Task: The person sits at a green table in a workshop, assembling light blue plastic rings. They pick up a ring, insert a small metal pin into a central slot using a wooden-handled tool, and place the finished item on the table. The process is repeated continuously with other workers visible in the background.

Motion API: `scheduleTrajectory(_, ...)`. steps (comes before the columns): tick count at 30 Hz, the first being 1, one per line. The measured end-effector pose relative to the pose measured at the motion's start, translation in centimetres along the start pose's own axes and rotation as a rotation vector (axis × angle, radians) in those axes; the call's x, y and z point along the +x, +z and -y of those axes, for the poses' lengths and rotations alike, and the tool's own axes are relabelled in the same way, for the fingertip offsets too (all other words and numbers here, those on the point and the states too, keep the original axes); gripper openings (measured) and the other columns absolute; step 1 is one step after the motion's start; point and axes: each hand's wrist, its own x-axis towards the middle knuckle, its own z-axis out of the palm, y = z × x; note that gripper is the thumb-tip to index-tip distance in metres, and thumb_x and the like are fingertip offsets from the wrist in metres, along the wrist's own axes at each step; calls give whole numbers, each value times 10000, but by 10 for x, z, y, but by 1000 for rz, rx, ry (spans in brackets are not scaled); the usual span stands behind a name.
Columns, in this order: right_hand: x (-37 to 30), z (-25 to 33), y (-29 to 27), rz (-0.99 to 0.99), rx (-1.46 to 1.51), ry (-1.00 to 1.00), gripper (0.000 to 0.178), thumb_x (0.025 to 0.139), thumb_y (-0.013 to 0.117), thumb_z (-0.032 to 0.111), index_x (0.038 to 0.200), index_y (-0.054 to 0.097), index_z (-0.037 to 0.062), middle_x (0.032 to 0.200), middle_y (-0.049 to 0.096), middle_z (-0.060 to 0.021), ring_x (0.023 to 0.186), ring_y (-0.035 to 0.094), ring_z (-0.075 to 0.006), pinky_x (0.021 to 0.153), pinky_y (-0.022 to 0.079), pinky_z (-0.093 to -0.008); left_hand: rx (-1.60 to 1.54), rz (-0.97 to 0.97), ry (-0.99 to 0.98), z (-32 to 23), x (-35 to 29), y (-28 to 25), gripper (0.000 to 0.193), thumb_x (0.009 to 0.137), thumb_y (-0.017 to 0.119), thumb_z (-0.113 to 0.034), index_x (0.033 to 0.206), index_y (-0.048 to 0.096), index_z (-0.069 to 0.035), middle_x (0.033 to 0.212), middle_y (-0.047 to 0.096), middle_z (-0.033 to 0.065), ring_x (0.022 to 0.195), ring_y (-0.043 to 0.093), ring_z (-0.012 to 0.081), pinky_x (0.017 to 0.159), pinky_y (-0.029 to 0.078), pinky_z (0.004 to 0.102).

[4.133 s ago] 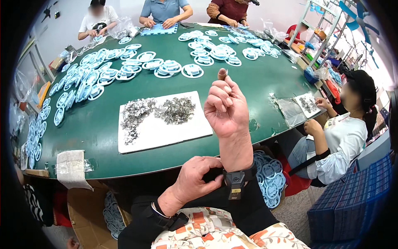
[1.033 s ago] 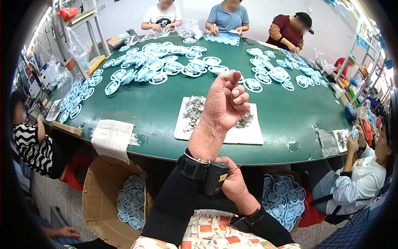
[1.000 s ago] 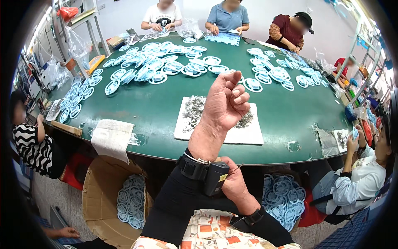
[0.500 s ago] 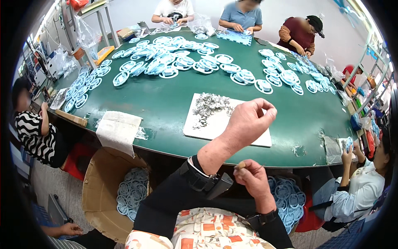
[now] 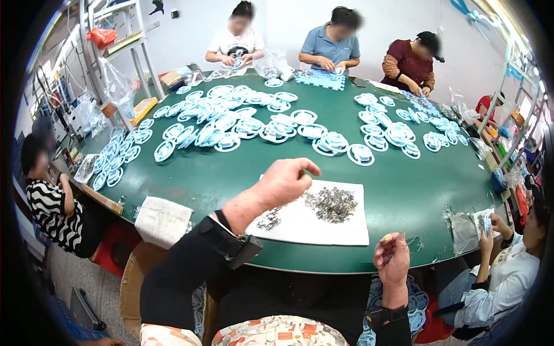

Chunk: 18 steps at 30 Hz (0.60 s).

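My left hand is over the back left of a white board, index finger stretched out and bent, the other fingers curled. Nothing shows between its fingertips. Small shiny metal pieces are heaped on the board's right half, and a few lie at its left. The hand hides part of the board. My right hand is at the table's front edge, right of the board, palm up with fingers curled. One fingertip has a tan covering. Whatever these fingers pinch is too small to make out.
Pale blue ring-shaped plastic parts lie heaped across the green table. A folded cloth hangs over the front edge. Below stands a cardboard box. Co-workers sit all round, one close at the right.
My left hand has moved left across the board, uncovering the metal pieces on its right. My right hand has come up to the table edge, farther right. The whole view has tilted upward.
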Motion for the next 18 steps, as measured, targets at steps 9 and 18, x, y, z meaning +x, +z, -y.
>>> scheduleTrajectory(9,9,-11,-28,-11,11,148,500,1056,490,462,949,621,-9,743,664,-120,536,573,-140,478,453,-237,467,10,131,61,144,10,245,847,610,-110,1046,746,-69,813,702,79,770,681,267,764,552,383)
scheduleTrajectory(18,4,-19,-38,-76,-49,157,487,1032,556,454,939,629,-18,773,667,-162,575,605,-198,509,503,-300,812,161,378,77,254,90,909,712,829,-320,1519,423,-219,1427,535,160,1342,492,338,1150,296,633)
